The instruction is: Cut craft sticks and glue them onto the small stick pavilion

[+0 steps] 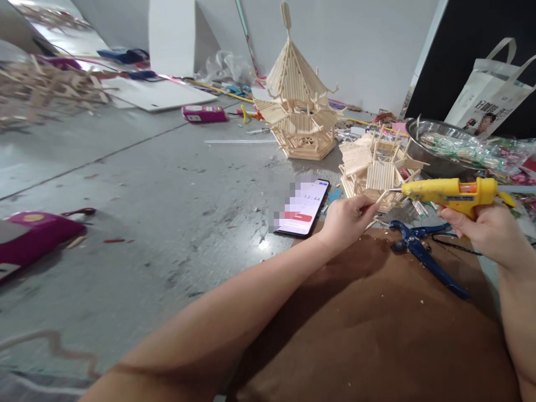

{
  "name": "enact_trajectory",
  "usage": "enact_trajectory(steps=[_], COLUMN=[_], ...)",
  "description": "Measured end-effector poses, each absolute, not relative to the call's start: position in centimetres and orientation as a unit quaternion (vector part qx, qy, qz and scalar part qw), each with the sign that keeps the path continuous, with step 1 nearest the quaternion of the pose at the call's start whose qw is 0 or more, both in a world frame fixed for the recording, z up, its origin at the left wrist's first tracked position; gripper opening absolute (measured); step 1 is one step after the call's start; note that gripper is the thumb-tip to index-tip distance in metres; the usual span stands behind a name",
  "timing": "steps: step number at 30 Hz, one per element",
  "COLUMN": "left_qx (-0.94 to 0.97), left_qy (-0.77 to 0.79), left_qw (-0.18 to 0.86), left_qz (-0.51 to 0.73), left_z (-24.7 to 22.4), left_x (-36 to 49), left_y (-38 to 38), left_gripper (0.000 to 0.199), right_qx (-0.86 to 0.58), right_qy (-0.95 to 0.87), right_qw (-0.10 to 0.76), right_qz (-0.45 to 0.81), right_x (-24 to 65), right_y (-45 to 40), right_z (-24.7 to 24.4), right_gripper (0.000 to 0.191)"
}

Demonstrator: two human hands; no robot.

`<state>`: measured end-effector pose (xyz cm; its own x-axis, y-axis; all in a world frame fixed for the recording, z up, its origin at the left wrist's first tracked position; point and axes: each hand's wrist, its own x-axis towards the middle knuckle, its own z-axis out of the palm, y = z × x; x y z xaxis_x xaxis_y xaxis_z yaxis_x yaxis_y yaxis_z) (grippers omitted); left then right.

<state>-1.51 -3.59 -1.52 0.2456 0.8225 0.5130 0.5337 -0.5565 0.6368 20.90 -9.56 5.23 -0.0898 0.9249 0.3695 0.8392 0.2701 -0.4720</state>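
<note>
My right hand (494,229) is wrapped round the handle of a yellow hot glue gun (448,192), which points left. Its nozzle is at or very near the tip of a short wooden stick (382,197) pinched in my left hand (345,220). Just behind my left hand stands a small, partly built wooden stick pavilion (381,167) with slatted roof panels. Under the glue gun, blue-handled cutters (422,254) lie on the brown cloth (377,329) over my lap.
A taller stick pagoda (299,111) stands behind. Left of my hand lies a lit phone (304,209). At the right are a metal bowl (444,162) of wrapped sticks and a white bag (486,89). Purple packs (205,114) and loose sticks (42,92) lie on the grey floor (167,184).
</note>
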Motion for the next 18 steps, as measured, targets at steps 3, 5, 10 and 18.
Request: enact_trajectory(steps=[3,5,10,18], left_qx=[0.774,0.776,0.775,0.777], left_qy=[0.441,0.441,0.436,0.432], left_qw=[0.159,0.156,0.165,0.162], left_qz=[0.425,0.423,0.426,0.428], left_z=[-1.61,-1.65,-1.85,-1.95], left_x=[-1.58,-1.6,-1.53,-1.53], left_y=[-3.58,-3.59,-3.6,-3.56], left_gripper=[0.024,0.023,0.024,0.024], right_qx=[-0.606,-0.614,-0.633,-0.644], right_qy=[-0.742,-0.74,-0.727,-0.721], right_qw=[0.28,0.27,0.26,0.247], right_qz=[0.062,0.054,0.049,0.068], right_x=[20.43,20.23,20.14,20.22], right_y=[-9.56,-9.56,-9.57,-9.52], right_z=[5.43,5.49,5.21,4.94], right_gripper=[0.025,0.028,0.035,0.037])
